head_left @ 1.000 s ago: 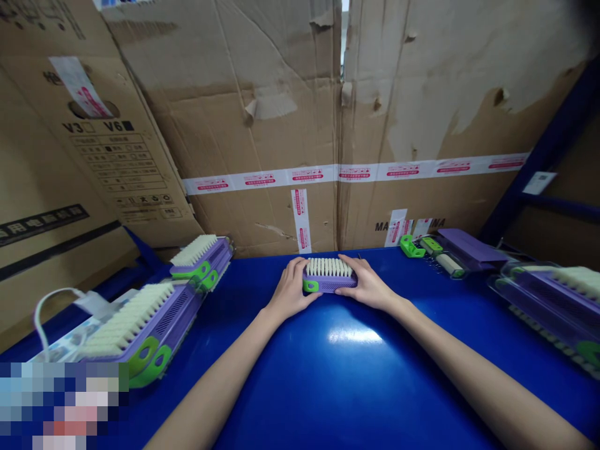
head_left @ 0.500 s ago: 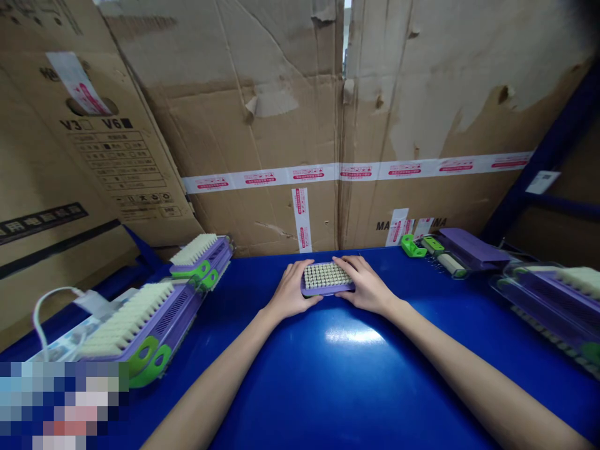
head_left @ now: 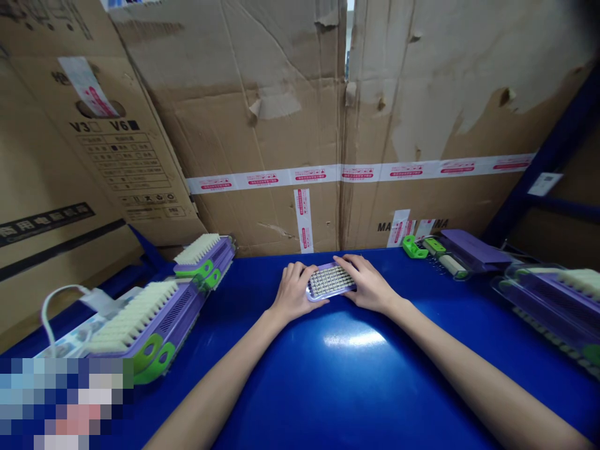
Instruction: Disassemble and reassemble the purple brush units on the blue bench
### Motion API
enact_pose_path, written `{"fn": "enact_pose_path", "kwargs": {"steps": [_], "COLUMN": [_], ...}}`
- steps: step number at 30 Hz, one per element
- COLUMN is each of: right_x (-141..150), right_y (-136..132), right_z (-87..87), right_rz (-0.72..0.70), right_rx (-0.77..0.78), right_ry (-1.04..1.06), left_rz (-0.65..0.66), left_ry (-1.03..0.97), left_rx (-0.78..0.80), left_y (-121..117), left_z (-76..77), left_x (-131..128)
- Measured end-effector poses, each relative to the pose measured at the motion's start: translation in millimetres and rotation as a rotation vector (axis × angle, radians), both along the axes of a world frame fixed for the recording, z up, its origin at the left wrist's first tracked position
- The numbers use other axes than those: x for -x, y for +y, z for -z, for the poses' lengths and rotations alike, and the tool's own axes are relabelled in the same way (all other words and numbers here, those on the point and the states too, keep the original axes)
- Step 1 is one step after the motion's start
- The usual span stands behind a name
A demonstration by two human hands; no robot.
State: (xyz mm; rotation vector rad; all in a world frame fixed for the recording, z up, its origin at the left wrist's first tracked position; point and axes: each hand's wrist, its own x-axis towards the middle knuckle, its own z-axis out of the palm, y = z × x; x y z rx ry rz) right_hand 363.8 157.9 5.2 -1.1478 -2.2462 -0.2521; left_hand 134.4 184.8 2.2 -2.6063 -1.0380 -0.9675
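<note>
A person's left hand (head_left: 294,292) and right hand (head_left: 369,285) grip opposite ends of a small purple brush (head_left: 332,282) near the far edge of a blue worktop (head_left: 347,381), its pale bristles turned toward the camera. The left fingers are closed around one end, the right fingers around the other, and the brush tilts slightly, its right end higher in the view. Whether it touches the surface beneath cannot be told.

On the left side of the worktop, purple-and-green brushes with cream bristles lie in a near group (head_left: 140,322) and a far group (head_left: 205,257). Beside the near group, a white adapter (head_left: 100,301) with a white cable (head_left: 47,306) sits at a power strip (head_left: 70,337), partly hidden.

To the right, a bright green plastic piece (head_left: 413,247) lies near a clear-cased part (head_left: 450,265) and a purple casing (head_left: 473,249). More purple brushes (head_left: 553,300) lie closer to the camera, cut off by the frame. Behind the worktop, worn cardboard panels (head_left: 262,137) stand joined by white tape (head_left: 323,174) printed in red.
</note>
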Motion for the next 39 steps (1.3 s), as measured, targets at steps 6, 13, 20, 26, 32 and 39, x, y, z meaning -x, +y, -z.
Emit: {"fn": "enact_pose_path", "kwargs": {"steps": [6, 13, 20, 26, 32, 39], "right_x": [-5.2, -7.1, -8.7, -9.6, -8.4, -8.3], "right_y": [-2.5, -2.6, -1.2, -1.7, -2.5, -2.9], "right_z": [0.5, 3.1, 5.7, 6.2, 6.0, 5.6], "right_rz": [0.081, 0.097, 0.127, 0.128, 0.136, 0.139], "right_rx": [0.021, 0.026, 0.027, 0.022, 0.024, 0.019], "right_ry": [0.046, 0.026, 0.056, 0.054, 0.047, 0.049], "left_rz": [-0.172, -0.152, -0.204, -0.209, -0.111, -0.055], "left_ry": [-0.111, -0.026, -0.016, -0.054, -0.09, -0.119], "left_rx": [0.029, 0.157, 0.202, 0.122, 0.135, 0.252], "left_y": [5.9, 11.9, 14.8, 16.8, 12.4, 17.6], "left_z": [3.3, 8.0, 12.6, 14.9, 9.7, 10.0], "left_x": [2.7, 5.8, 5.7, 8.1, 8.2, 10.8]}}
